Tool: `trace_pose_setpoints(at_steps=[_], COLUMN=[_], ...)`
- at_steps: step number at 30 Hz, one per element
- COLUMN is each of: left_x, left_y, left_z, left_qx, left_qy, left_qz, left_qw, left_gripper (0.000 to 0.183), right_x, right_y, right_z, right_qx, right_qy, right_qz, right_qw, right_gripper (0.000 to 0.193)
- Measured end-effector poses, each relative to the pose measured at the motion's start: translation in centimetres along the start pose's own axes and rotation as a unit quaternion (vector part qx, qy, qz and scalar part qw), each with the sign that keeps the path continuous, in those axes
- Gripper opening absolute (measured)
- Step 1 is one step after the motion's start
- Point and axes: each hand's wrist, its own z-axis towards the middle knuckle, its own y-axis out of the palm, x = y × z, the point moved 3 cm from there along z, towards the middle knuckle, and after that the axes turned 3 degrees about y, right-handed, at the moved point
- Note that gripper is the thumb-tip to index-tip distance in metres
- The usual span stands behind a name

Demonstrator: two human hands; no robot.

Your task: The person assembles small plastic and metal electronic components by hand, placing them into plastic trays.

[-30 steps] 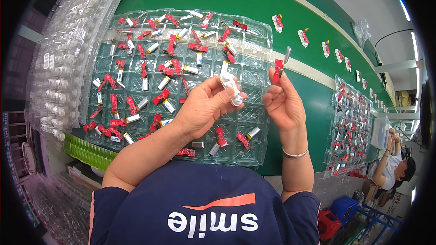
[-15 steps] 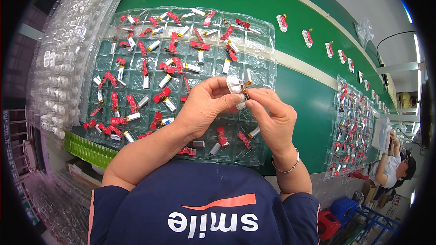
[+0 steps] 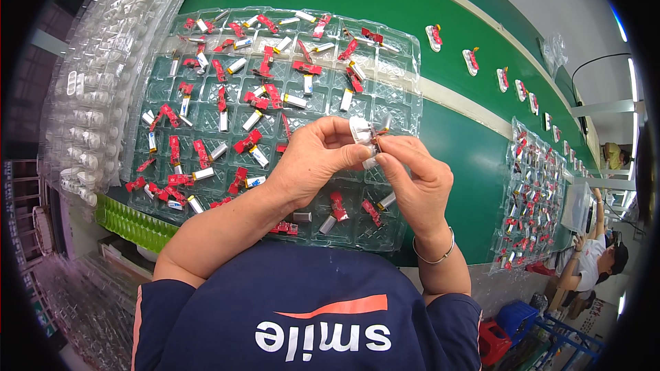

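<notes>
My left hand (image 3: 313, 161) holds a white plastic housing (image 3: 359, 128) between thumb and fingers, above the right part of a clear compartment tray (image 3: 395, 89). My right hand (image 3: 419, 175) pinches at a small circuit board set against the housing's right side. A silvery battery cell (image 3: 386, 122) sticks up beside it. The fingertips partly hide how board and housing meet. Red circuit boards (image 3: 267, 62) wired to small white or silver batteries (image 3: 253, 121) lie scattered through the tray's compartments beneath both hands.
Stacked clear trays of white housings (image 3: 86, 141) stand at the left. Housings with red boards (image 3: 471, 62) form a row along the green table (image 3: 447, 124). Another filled tray (image 3: 526, 199) lies at right, near a co-worker (image 3: 595, 261). A green tray (image 3: 134, 225) sits at lower left.
Both hands have shifted very slightly right with the housing, and the battery cell has tilted. At far right, the co-worker's arms have reached farther out over the table.
</notes>
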Motion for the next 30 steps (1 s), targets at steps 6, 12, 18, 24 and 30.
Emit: trace_pose_setpoints(at_steps=[6, 12, 18, 24, 30], left_x=[0.1, -0.1, -0.2, -0.5, 0.3], left_y=[0.0, -0.2, -0.1, -0.3, -0.5], left_z=[-0.2, 0.0, 0.2, 0.2, -0.2], left_qx=[-0.003, 0.0, -0.006, 0.019, 0.032], left_qy=[-0.001, -0.005, 0.022, -0.007, 0.069], left_qz=[0.002, -0.002, 0.01, -0.034, -0.049], left_qw=[1.0, 1.0, 1.0, 0.999, 0.996], left_gripper=[0.027, 0.028, 0.027, 0.023, 0.035], right_x=[0.3, 0.0, -0.3, 0.0, -0.4], right_y=[0.2, 0.3, 0.3, 1.2, -0.4], right_z=[-0.2, 0.1, 0.3, -0.2, 4.2], right_qx=[0.01, 0.0, -0.01, -0.017, 0.0], right_qy=[0.002, -0.002, -0.044, -0.117, -0.087], right_qz=[0.016, -0.01, -0.06, -0.125, -0.133], right_qw=[1.0, 1.0, 0.997, 0.985, 0.987], right_gripper=[0.018, 0.017, 0.021, 0.045, 0.04])
